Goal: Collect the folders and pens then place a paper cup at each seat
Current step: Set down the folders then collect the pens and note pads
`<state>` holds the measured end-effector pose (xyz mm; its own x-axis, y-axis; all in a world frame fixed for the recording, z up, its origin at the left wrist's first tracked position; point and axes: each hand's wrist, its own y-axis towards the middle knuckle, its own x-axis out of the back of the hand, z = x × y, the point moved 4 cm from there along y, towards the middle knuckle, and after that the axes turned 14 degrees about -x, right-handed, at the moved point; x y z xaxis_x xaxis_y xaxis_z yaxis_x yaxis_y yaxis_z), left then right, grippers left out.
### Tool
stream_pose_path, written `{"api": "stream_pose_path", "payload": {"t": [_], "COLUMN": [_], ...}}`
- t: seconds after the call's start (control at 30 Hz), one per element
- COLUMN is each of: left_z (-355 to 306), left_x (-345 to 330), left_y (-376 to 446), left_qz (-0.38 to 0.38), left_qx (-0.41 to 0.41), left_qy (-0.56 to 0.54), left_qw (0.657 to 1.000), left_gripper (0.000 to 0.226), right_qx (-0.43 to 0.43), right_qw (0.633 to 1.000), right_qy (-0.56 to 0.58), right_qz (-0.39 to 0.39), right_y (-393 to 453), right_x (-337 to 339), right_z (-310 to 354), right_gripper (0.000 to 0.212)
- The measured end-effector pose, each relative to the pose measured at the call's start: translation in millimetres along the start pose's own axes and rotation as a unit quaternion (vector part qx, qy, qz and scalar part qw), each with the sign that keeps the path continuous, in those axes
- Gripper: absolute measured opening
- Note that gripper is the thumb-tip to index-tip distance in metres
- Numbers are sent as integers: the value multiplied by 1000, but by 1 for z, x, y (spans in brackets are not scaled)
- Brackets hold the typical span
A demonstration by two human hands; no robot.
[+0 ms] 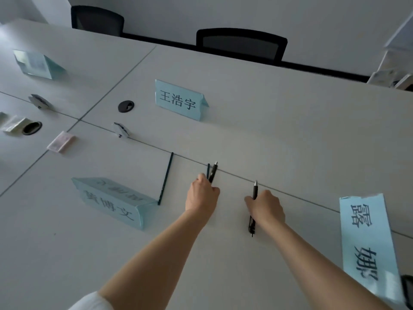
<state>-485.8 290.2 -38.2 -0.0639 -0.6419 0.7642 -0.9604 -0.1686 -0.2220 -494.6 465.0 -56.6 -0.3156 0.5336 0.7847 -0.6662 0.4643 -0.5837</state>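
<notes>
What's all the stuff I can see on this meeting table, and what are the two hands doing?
Black pens: two. One in the left hand, beside a thin dark pencil-like stick; one under the right hand.
Long dark thin pencil: one, lying beside the nearest name card.
Pale blue folded paper name cards: four; one far middle, one near left, one right edge, one far left.
Black office chairs: two, behind the table.
Round black cable ports: two.
White table: one.
Left hand: grips a pen.
Right hand: grips the other pen.
</notes>
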Motion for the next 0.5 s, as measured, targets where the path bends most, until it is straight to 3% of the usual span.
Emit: {"api": "stream_pose_path", "payload": {"t": [0.1,0.2,0.33,0.5], "left_z": [19,49,84,103], "left_x": [34,56,70,69], "left_y": [18,37,54,63], "left_qz": [-57,-67,-61,-48], "left_qx": [45,105,144,151], "left_qy": [-30,-21,15,42], "left_qw": [997,992,988,987], "left_gripper": [3,21,31,6], "right_qx": [36,61,101,103], "right_qw": [994,982,984,990], "right_qy": [93,150,105,58], "right_qz": [46,94,100,79], "right_y": [-9,-15,-18,-17], "right_x": [-12,-25,-42,-65], "right_z": [27,52,79,95], "right_gripper": [27,26,25,15]}}
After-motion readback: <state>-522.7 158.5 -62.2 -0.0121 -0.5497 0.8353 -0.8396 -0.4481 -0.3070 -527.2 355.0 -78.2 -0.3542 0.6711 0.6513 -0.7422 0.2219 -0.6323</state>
